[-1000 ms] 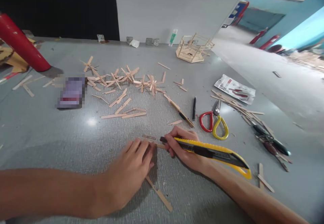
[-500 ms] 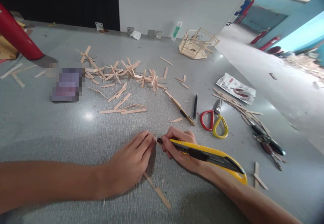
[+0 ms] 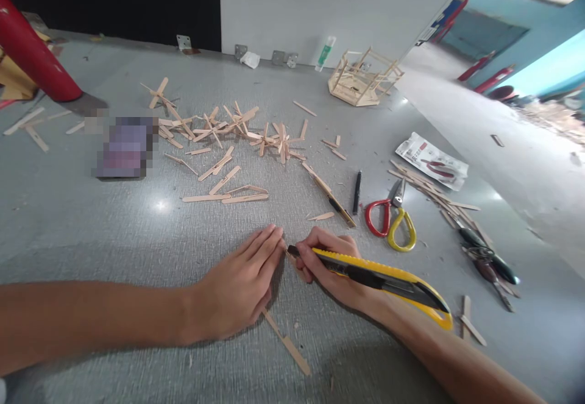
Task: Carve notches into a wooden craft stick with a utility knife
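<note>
My right hand (image 3: 326, 264) is closed around a yellow and black utility knife (image 3: 388, 279), its tip pointing left. My left hand (image 3: 242, 282) lies beside that tip, fingers pressed together on a thin wooden stick (image 3: 295, 352) that comes out below the palm. The stick's upper part is mostly hidden under the fingers. Just beyond my hands lie a small stick piece (image 3: 322, 216) and a slim knife (image 3: 340, 209) next to another stick.
Scissors (image 3: 397, 215), a black pen-like tool (image 3: 357, 192), a white packet (image 3: 432, 160) and dark-handled tools (image 3: 484, 258) lie to the right. Loose sticks (image 3: 237, 125) spread across the middle. A stick frame (image 3: 363, 81) stands at the back, a red cylinder (image 3: 41, 50) at left.
The view has shifted slightly. My left fingers have straightened a little by the knife tip. The knife stays in my right hand.
</note>
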Motion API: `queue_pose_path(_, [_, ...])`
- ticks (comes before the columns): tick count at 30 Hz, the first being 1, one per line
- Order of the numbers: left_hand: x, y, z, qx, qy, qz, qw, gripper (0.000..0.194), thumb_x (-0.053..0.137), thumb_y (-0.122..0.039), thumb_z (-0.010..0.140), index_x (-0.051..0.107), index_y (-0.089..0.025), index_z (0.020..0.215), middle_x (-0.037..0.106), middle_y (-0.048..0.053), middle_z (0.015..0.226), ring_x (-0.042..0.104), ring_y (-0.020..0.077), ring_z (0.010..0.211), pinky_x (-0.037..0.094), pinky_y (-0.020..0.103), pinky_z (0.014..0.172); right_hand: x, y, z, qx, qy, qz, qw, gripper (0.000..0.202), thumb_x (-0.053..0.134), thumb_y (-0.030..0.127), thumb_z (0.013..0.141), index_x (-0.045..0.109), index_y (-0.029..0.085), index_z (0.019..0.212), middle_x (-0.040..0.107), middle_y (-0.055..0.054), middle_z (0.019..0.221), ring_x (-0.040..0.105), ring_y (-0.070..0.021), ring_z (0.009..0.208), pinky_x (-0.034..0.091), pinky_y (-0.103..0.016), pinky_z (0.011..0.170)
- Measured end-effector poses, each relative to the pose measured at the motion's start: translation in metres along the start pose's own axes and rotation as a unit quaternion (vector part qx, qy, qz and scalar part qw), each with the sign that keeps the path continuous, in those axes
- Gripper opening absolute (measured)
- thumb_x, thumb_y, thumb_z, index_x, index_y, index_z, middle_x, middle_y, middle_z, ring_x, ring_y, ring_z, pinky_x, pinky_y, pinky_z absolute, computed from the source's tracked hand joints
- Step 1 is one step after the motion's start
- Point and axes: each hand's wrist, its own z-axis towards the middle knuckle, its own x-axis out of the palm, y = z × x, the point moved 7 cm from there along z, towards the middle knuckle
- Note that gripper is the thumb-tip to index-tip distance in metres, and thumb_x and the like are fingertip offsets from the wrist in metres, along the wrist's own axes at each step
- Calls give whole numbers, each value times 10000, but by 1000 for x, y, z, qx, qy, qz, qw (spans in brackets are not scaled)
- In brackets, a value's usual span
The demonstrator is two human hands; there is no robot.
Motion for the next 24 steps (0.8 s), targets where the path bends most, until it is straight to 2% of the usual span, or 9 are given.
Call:
queue_pose_path(12, [0, -2, 2, 9, -1, 42, 999, 539, 382, -244, 987, 402, 72, 1424, 380, 264, 1512, 303, 345, 1446, 262, 445, 1200, 3, -4, 0, 10, -2, 33, 999, 297, 529, 380, 965, 470, 235, 713, 572, 53, 514, 503, -98, 442, 411, -235, 510])
queue_pose_path(24, [-1, -5, 1, 11, -36, 71, 997, 530, 393, -267, 989, 452, 88, 1378, 456, 271, 1459, 376, 347, 1411, 250, 430, 1194, 4, -1, 0, 14, 5, 16, 1000, 289, 525, 386, 956, 491, 227, 717, 569, 46, 537, 471, -90, 442, 385, -226, 482])
